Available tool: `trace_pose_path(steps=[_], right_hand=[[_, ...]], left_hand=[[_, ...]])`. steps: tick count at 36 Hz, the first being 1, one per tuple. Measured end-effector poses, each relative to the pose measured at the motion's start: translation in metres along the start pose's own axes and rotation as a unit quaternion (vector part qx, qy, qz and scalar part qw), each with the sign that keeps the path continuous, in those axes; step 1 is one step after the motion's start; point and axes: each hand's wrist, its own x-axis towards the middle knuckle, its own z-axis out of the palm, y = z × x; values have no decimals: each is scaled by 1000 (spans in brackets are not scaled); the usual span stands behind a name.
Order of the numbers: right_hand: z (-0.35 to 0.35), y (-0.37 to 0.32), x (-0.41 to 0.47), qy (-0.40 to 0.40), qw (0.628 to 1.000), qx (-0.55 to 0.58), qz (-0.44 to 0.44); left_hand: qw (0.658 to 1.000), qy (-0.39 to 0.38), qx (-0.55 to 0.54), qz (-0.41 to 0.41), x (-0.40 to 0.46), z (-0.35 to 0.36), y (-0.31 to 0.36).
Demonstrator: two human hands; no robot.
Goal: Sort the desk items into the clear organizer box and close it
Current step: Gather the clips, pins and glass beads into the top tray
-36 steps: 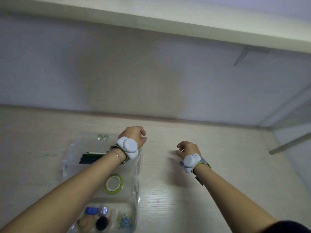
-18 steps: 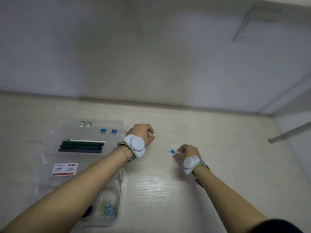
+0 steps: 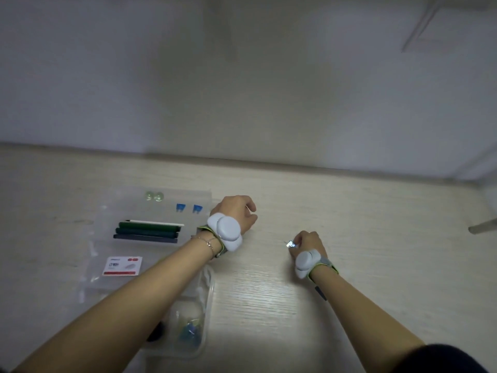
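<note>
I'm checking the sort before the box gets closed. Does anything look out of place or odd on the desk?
One item is outside the clear organizer box: a small blue clip pinched in the right hand over the bare desk. The box looks open. The left hand is curled beside it; whether it holds anything cannot be seen.

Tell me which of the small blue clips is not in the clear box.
The clip pinched in the right hand, out over the bare desk. The other two lie side by side inside the clear box, at its far edge.
</note>
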Motion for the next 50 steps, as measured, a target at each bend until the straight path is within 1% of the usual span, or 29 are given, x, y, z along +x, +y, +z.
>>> trace_pose_path(steps=[6, 11, 18, 21, 26, 29, 31, 35, 40, 42, 45, 50], right_hand=[[-1, -7, -3, -2, 1000, 16, -1], [-5, -23, -11, 45, 995, 84, -6], [-30, -94, -24, 107, 984, 116, -78], [-39, -133, -34, 106, 978, 132, -123], [-44, -171, -46, 89, 968, 161, -170], [-37, -194, -51, 84, 964, 186, -168], [-32, -206, -53, 72, 965, 200, -153], [-16, -231, -57, 29, 962, 232, -144], [-3, -252, -61, 7, 973, 182, -139], [3, -260, -61, 15, 979, 140, -144], [7, -261, -60, 29, 982, 106, -151], [14, -266, -56, 46, 988, 49, -140]], left_hand=[[1000, 2, 9, 0, -1, 0, -4], [1000, 12, 19, -1, 0, -4, -12], [999, 30, 44, 11, 1, -20, -37], [997, 47, 59, 15, -2, -36, -55], [997, 61, 55, 11, -7, -55, -78], [996, 76, 44, 15, -9, -69, -93], [997, 69, 37, 18, -8, -76, -103], [994, 43, 96, 15, -7, -87, -128], [993, 22, 118, 23, -2, -88, -147], [994, 14, 107, 27, 0, -88, -156], [995, 2, 93, 20, 1, -87, -158], [995, -8, 94, 44, 7, -89, -164]])
